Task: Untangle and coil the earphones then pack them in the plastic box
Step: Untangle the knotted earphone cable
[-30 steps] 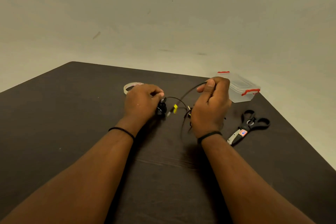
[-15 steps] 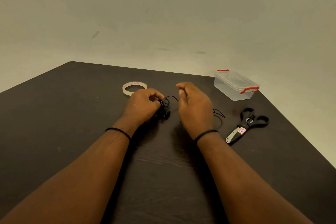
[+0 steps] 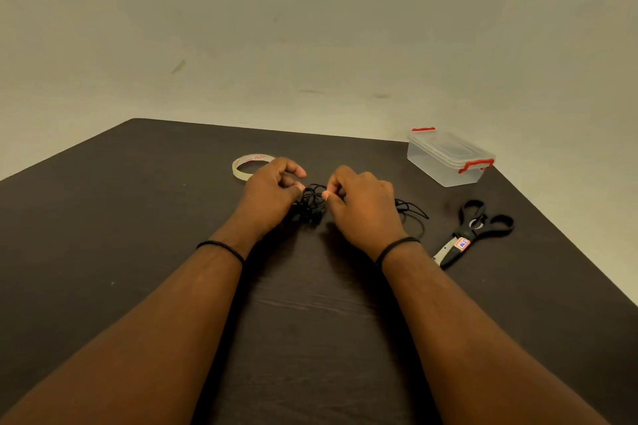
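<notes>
A person's two bare forearms reach across a dark worktop (image 3: 138, 235), each wrist ringed by a thin black band. Between the hands sits a bunched black tangle of earphones (image 3: 312, 203), resting on the worktop. The left hand (image 3: 271, 191) has its fingers curled in, thumb and fingertips pinching the left edge of the tangle. The right hand (image 3: 362, 207) pinches a loop of cord at the tangle's right edge between thumb and forefinger, the other fingers curled. More slack cord trails out on the far side of the right hand (its end is hidden behind the wrist). A clear plastic box (image 3: 448, 159) with red clips, lid on, stands well apart at the far right. Black-handled scissors (image 3: 473, 231) lie near the right wrist. A roll of clear tape (image 3: 241, 166) lies just beyond the left hand.
</notes>
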